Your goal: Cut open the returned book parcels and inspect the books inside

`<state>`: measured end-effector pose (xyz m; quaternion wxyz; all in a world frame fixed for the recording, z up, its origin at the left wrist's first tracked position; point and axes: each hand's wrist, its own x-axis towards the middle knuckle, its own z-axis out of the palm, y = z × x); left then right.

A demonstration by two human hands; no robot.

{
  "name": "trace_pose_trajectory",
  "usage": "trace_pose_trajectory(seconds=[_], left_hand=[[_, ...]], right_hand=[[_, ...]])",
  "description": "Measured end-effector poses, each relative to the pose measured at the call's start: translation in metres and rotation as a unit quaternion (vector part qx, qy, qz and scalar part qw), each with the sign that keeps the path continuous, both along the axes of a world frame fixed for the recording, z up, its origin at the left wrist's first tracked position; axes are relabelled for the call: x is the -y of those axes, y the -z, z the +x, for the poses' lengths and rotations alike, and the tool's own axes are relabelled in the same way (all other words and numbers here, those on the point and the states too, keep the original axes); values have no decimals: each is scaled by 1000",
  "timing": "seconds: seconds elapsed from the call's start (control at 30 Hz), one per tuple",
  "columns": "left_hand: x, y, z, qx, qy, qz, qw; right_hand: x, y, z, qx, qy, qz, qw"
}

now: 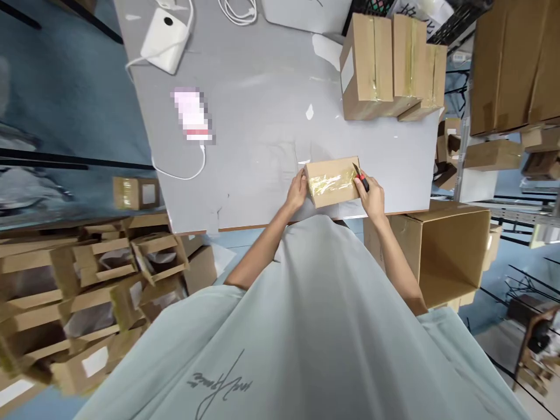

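Observation:
A small cardboard box sealed with shiny clear tape lies near the front edge of the grey table. My left hand is closed against the box's left end, steadying it. At the box's right end my right hand grips a red and black utility knife. The knife's tip rests on the top right corner of the box.
Three taped cardboard boxes stand at the table's far right. A white charger block, cables and a phone lie at the left. A large open carton sits on the floor to the right, a pile of opened boxes to the left.

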<state>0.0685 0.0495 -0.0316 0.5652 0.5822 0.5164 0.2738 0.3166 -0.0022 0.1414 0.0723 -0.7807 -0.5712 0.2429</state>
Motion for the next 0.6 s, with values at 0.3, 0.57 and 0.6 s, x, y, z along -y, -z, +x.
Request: trace_pose_trajectory(seconds=[0.3, 0.57, 0.6], left_hand=[[-55, -78, -36, 50, 1, 60, 997], [-67, -80, -39, 58, 49, 41, 996], [-68, -79, -42, 60, 49, 40, 996]], right_hand=[[5, -10, -23, 97, 49, -32, 994], [24, -36, -65, 132, 97, -22, 986], [27, -38, -74, 108, 84, -27, 990]])
